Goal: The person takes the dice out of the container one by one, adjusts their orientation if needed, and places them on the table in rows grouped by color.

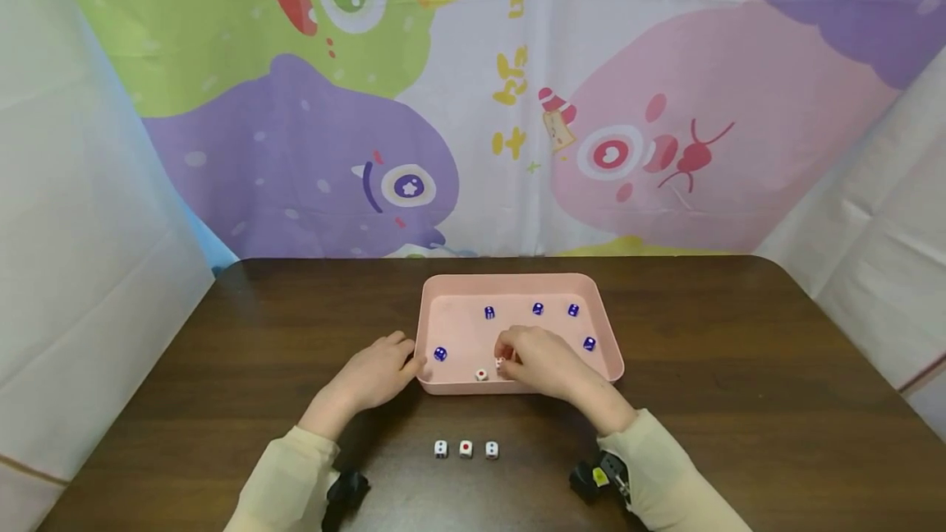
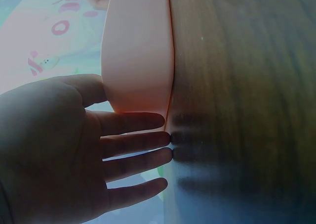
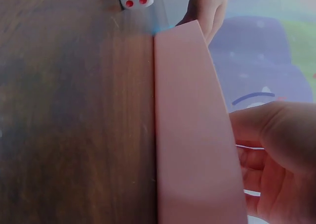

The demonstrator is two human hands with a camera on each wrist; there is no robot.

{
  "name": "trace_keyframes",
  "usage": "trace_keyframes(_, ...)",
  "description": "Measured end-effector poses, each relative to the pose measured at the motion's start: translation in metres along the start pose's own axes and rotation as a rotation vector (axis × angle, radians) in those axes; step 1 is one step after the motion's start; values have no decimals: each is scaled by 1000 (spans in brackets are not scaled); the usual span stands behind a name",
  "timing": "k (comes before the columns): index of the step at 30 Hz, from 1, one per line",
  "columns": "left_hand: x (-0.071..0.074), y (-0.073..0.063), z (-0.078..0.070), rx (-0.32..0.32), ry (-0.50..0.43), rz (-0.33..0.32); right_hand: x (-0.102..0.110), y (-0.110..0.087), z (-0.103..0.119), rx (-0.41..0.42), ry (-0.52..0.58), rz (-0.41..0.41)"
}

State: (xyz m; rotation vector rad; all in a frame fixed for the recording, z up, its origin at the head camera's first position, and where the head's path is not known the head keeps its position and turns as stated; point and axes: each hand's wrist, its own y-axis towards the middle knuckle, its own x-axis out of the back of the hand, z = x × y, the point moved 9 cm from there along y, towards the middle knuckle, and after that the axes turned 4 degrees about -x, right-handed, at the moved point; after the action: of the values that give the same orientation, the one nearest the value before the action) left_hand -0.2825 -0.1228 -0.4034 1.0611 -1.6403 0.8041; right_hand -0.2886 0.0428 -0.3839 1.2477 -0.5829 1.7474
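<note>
Touching the tray rim [image 1: 454, 389], left hand [image 1: 375, 369] lies loose; right hand [image 1: 543, 358] pinches a die [image 1: 499, 364].

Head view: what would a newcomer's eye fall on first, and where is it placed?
Probably the cartoon curtain, with its big purple, green and pink creatures behind the table. Next, the pink tray near the table's far edge, where five blue dice lie and the right grip is at a white die. In front of it, three white dice form a row.
</note>
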Motion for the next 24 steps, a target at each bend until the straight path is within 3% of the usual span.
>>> trace_keyframes(5,-1,1,2,5,-1,2,5,-4,5,2,-7,-1)
trace_keyframes(16,0,1,3,22,-9,1,21,-18,20,99,-63,-81)
trace_keyframes(24,-1,0,1,11,-7,7,24,-26,25,131,-69,-94)
